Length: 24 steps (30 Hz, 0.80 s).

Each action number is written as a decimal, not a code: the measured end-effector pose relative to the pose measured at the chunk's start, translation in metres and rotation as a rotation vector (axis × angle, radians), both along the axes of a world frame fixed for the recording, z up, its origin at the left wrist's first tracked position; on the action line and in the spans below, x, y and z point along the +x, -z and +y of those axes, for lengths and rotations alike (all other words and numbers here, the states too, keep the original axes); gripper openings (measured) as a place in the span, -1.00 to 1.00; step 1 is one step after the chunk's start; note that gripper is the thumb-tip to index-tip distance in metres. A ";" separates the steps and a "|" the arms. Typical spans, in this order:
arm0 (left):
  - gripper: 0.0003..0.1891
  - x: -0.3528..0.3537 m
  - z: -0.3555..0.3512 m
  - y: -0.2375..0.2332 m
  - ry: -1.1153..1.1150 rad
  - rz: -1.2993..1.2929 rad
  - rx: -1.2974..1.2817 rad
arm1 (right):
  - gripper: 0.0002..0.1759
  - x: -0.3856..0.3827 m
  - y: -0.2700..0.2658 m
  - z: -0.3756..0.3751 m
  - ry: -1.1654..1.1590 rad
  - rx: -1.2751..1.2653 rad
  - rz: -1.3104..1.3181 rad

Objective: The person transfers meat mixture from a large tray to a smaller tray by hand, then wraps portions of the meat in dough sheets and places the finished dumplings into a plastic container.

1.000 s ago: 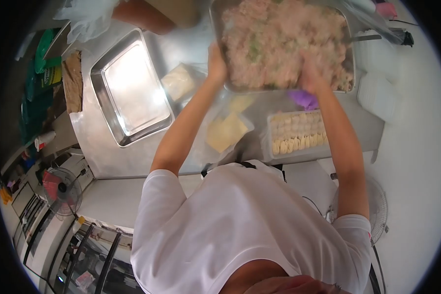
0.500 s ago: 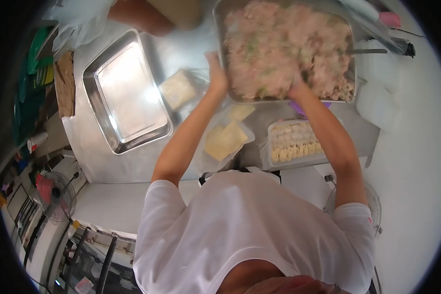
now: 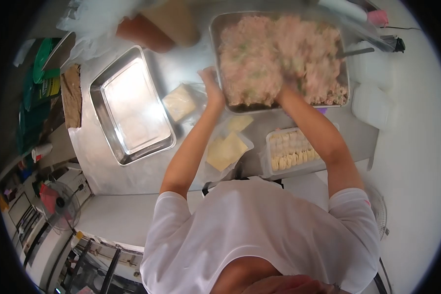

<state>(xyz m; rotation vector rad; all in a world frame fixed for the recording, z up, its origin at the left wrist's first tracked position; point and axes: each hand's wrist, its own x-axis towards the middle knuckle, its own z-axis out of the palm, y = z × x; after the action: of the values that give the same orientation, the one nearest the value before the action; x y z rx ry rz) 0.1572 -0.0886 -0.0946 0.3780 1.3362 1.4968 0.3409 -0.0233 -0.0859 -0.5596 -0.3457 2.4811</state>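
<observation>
The tray (image 3: 214,39) rim was gripped at nine o'clock by the left hand (image 3: 211,87). The right hand (image 3: 285,88), blurred, was sunk in mince (image 3: 274,49) at six, and its opening could not be told.

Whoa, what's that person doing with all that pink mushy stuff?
A person in a white shirt is working a big metal tray of pink minced filling. The left hand steadies the tray's edge; the right hand is pushed into the filling, blurred. Nearer them lie square wrappers and a box of folded dumplings.
</observation>
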 end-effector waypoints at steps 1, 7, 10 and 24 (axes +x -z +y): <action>-0.26 0.000 -0.001 0.002 -0.012 0.002 0.006 | -0.32 0.001 -0.001 0.001 0.004 -0.002 0.003; -0.41 0.003 -0.006 -0.009 -0.085 0.156 0.087 | -0.34 0.010 -0.005 0.000 0.025 -0.015 0.002; -0.44 0.002 -0.015 -0.036 -0.090 0.472 0.080 | -0.35 0.013 -0.006 -0.005 0.040 -0.033 0.004; -0.72 -0.056 -0.115 -0.126 -0.060 1.152 0.399 | -0.39 0.071 -0.081 0.000 0.323 0.025 0.241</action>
<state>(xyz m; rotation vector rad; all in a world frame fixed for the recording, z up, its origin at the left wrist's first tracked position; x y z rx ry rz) 0.1007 -0.2032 0.0315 1.6448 1.8770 1.6340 0.4122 -0.0234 -0.0045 -0.2749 -0.1743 2.1969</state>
